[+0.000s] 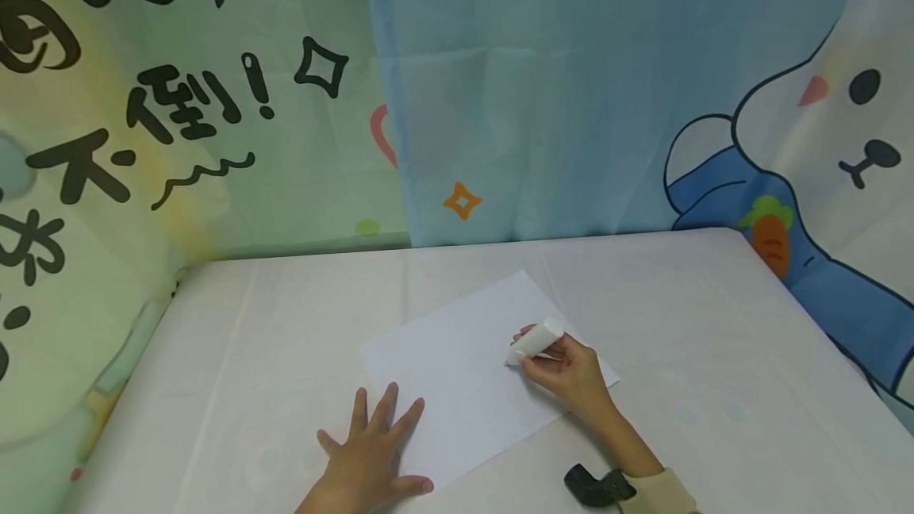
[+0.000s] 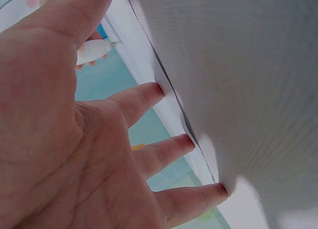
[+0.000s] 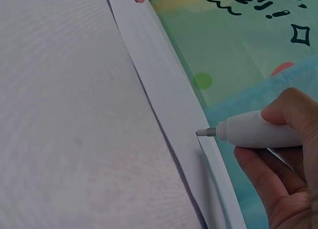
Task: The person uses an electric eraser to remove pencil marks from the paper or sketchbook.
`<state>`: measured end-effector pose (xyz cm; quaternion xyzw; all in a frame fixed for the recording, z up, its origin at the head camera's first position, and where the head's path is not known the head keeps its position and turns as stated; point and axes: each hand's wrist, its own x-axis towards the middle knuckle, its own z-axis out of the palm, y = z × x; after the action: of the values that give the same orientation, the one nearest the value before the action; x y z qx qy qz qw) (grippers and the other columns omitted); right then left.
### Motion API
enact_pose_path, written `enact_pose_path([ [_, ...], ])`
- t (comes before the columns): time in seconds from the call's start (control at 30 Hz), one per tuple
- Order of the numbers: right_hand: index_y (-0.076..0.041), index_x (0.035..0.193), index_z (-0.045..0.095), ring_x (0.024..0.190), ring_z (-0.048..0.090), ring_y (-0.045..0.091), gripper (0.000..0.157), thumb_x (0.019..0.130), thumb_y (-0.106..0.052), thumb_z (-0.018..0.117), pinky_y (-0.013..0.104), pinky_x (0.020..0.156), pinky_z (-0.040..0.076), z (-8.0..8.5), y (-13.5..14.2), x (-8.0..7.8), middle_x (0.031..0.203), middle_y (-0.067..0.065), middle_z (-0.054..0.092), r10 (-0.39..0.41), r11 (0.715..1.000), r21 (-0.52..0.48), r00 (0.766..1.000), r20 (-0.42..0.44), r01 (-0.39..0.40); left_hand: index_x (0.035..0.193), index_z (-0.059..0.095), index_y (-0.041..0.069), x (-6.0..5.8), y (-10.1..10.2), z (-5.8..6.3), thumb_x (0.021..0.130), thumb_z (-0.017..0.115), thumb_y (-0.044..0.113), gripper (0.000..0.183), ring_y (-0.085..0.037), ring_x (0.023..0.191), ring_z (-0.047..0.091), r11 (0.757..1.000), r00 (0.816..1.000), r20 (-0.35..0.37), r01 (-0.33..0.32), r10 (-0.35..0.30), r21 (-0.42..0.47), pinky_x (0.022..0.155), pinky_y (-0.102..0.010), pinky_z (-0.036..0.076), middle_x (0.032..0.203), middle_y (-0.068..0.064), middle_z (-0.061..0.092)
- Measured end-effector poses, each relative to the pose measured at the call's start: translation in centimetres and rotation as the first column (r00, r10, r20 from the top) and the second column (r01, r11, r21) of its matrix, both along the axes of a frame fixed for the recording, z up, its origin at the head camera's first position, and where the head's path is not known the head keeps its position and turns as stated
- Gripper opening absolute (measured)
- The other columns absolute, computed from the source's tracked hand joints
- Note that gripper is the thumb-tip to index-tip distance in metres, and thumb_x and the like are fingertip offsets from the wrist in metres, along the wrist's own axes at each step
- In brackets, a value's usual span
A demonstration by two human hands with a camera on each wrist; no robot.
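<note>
A sheet of white paper lies at a slant on the white-covered table. My right hand grips a thick white correction pen between thumb and fingers. The correction pen tilts down to the left, its narrow metal tip right at the paper's surface in the right wrist view. My left hand spreads its straight fingers at the paper's lower left edge, thumb over the near corner. In the left wrist view its fingertips press down along the paper edge.
The white tablecloth reaches back to a printed curtain with dark lettering and a cartoon bear. A black strap-like piece sits at the right wrist, beside a beige sleeve.
</note>
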<state>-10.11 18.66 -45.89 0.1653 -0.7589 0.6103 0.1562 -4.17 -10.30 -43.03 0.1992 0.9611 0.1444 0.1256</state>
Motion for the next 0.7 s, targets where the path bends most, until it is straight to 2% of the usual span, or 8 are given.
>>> enact_pose_path([
  [0.7,0.011,0.104,0.059,0.092,0.064,-0.002,0.035,0.071,0.017,0.069,0.017,0.072,0.054,0.25,0.05,-0.02,0.099,0.031,0.062,-0.030,0.999,0.015,0.999,-0.025,0.030,0.143,0.033,0.026,-0.09,0.02,-0.19,0.067,0.065,0.064,0.091,-0.057,0.132,0.019,1.000,1.000,-0.011,0.005,-0.005,-0.001,0.071,-0.085,0.023,0.151,-0.016,0.025],
])
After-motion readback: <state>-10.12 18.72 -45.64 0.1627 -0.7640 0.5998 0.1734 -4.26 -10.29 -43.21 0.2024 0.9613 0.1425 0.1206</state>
